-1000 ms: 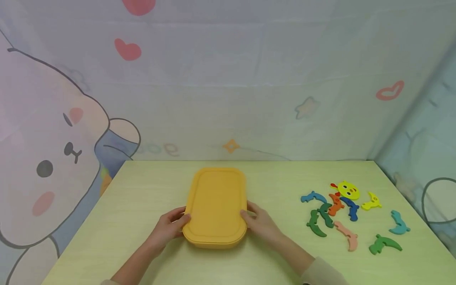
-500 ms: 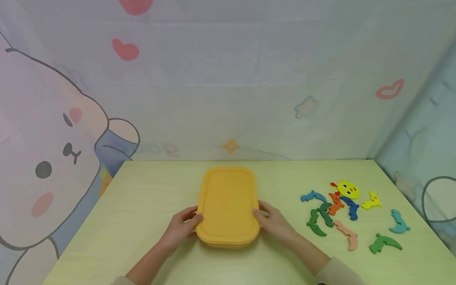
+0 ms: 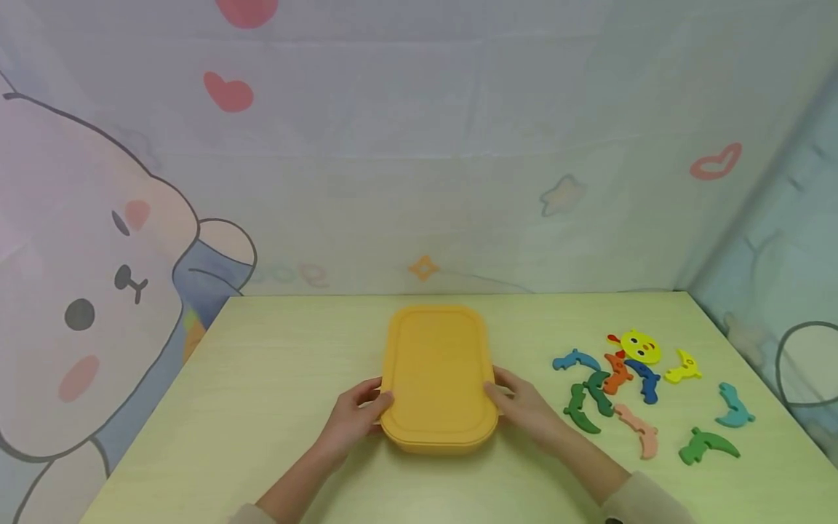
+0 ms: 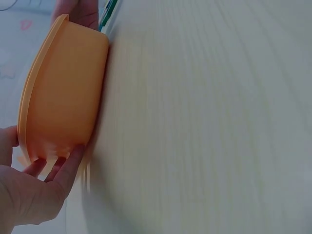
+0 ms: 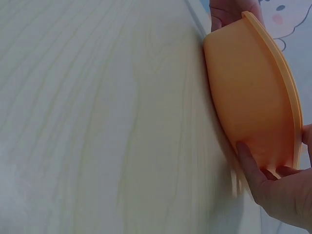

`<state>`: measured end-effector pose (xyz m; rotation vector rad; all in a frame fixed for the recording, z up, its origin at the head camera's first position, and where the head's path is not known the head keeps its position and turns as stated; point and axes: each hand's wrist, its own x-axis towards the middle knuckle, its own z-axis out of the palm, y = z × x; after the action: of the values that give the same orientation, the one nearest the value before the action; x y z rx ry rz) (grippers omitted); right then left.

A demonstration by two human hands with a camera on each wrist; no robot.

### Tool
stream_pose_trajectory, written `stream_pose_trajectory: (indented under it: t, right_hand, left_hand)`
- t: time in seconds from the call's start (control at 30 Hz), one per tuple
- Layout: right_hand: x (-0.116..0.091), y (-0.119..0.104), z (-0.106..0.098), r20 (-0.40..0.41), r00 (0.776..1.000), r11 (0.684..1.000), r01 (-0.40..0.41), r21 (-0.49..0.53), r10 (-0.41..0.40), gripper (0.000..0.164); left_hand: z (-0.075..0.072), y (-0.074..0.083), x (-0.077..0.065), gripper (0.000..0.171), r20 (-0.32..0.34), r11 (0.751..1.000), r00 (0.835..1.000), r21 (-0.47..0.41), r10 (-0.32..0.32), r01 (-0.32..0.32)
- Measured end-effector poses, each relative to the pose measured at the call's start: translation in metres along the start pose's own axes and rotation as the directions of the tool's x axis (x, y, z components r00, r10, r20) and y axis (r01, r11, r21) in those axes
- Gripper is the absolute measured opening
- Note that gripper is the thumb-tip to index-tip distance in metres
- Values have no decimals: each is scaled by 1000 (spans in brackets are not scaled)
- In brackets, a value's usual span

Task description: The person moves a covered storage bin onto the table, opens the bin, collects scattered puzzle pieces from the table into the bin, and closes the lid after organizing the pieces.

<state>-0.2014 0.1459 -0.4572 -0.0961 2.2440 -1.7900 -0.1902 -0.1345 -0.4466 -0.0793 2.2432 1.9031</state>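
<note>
A yellow-orange lidded plastic box [image 3: 437, 375] stands upright near the middle of the table, its lid on. My left hand [image 3: 356, 418] grips its left side, thumb on the lid's edge and fingers against the side wall. On the opposite side my right hand [image 3: 527, 411] holds it the same way. Both wrist views show the box wall [image 4: 68, 87] close over the tabletop, with fingertips pressed against it low down. What lies inside the box is hidden by the lid.
Colourful puzzle pieces lie at the table's right: a yellow smiling face piece [image 3: 640, 348], a pink piece [image 3: 638, 431], a light green one [image 3: 707, 445] and several others. A printed cloth [image 3: 419, 145] hangs behind the table's [image 3: 275, 364] back edge.
The box has moved to the right across the table, with both hands holding its sides throughout. The puzzle pieces have stayed where they were.
</note>
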Motion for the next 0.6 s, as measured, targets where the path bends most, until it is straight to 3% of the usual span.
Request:
stream_pose_trajectory:
  t: [0.6]
  right_hand:
    - [-7,1,-21,11,1000,1000,-16,-10,16,64]
  left_hand:
    - [21,1,3,57,30,999,998,3,48,-48]
